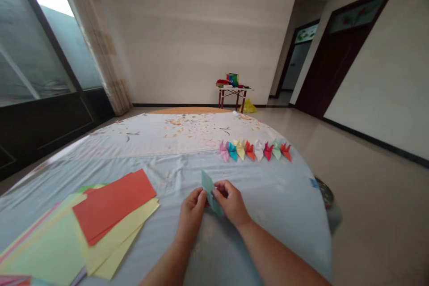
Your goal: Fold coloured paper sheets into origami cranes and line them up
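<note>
A small folded piece of teal paper (208,182) is held up between my two hands, just above the cloth near the middle of the table. My left hand (193,204) pinches its left edge between thumb and fingers. On the other side, my right hand (231,200) is closed on the paper's right edge, thumb and forefinger together. Part of the lower paper is covered by the fingers. Beyond my right hand, a row of several folded paper cranes (250,149) in pink, blue, yellow, orange, white, red and green stands on the cloth.
Sheets of coloured paper lie in a loose pile at the left, with red paper (115,205) over yellow sheets (124,243) and pale green sheets (50,243). A patterned cloth (174,165) covers the round table. Against the far wall is a small table (234,89) bearing several things.
</note>
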The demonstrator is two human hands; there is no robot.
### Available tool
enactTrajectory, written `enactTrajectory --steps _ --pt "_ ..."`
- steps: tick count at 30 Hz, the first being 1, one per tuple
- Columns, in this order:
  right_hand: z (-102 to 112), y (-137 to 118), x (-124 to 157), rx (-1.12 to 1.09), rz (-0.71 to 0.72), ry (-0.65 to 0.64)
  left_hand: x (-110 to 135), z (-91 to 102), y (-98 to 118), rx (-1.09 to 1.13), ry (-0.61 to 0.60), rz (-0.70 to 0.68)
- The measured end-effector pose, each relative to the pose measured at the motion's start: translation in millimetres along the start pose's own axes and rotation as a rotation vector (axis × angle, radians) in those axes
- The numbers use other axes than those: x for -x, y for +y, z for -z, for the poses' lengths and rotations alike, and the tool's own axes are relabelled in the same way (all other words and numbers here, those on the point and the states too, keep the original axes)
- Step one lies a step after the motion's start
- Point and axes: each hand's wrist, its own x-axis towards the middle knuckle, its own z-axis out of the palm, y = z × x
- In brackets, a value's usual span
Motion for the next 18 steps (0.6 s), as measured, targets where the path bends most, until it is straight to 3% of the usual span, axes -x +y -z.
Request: enactTrajectory --steps 11,18 --pt "8.6 1.7 -0.2 0.085 0.127 0.065 0.3 -4.2 2.4 -0.06 0.033 0.043" --pt "10.7 -1.2 -0.8 0.189 0.292 0.09 -0.1 -5.3 3.9 -0.068 0.079 0.053"
